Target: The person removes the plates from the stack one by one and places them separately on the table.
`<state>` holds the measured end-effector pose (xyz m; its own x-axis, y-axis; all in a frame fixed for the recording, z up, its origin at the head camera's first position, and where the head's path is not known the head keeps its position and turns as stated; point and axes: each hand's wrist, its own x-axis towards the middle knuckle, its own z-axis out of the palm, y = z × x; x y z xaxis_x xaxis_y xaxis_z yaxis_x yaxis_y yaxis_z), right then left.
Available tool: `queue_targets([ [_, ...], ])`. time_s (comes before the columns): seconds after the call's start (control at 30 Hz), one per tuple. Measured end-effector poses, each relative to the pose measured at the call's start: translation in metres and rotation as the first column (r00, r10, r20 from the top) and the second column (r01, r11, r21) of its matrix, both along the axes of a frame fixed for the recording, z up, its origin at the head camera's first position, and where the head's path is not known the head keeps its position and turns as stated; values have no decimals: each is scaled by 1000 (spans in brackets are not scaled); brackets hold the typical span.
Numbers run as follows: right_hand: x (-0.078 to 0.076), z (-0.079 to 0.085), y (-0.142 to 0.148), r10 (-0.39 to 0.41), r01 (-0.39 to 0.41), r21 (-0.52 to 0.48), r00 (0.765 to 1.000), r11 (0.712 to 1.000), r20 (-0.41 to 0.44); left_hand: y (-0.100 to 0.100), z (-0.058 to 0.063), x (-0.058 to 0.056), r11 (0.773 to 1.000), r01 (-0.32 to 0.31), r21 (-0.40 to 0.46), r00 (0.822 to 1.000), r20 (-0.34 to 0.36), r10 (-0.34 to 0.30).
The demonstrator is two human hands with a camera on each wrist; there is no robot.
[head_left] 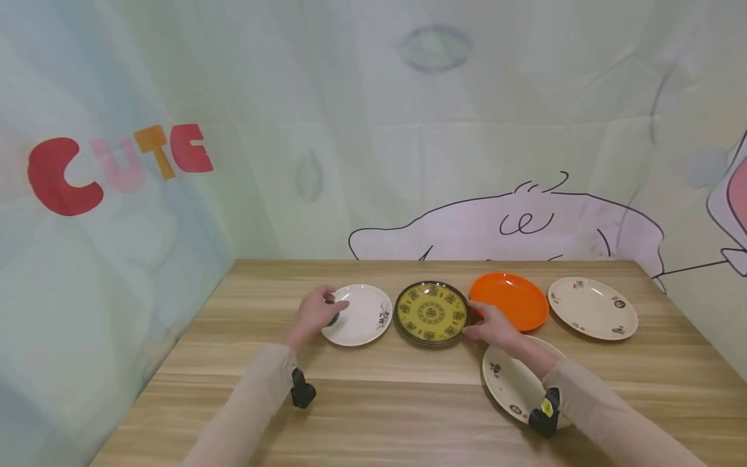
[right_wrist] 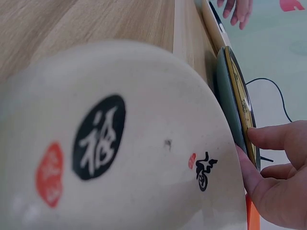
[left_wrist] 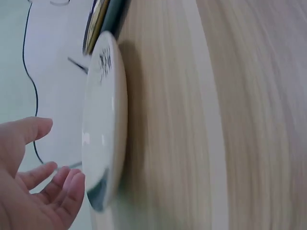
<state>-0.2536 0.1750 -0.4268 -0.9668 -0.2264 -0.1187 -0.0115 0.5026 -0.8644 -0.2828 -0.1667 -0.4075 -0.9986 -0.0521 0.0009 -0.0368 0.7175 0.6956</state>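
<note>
A white plate with a dark floral sprig and a green patch at its rim lies on the left. My left hand hovers at its left rim; in the left wrist view its fingers are loosely bent, thumb apart, with nothing between them. Right of it lies a yellow patterned plate with a dark brown rim, stacked on a grey-green plate. My right hand grips the yellow plate's right edge, thumb on the rim and fingers around the side.
An orange plate sits behind my right hand, with a cream plate to its right. Under my right forearm, another cream plate with black and red marks is partly hidden. A printed curtain hangs beyond the wooden table.
</note>
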Motion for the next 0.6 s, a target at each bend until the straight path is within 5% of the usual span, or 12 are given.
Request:
queue_targets([
  [0.33,-1,-1,0,1,-1,-21,1000,1000,11,50,6,10,997,75,28,997,24,-76],
  [0.6,0,0,-1,-1,2,-26,1000,1000,31,74,4,8,991,123,55,991,44,-125],
])
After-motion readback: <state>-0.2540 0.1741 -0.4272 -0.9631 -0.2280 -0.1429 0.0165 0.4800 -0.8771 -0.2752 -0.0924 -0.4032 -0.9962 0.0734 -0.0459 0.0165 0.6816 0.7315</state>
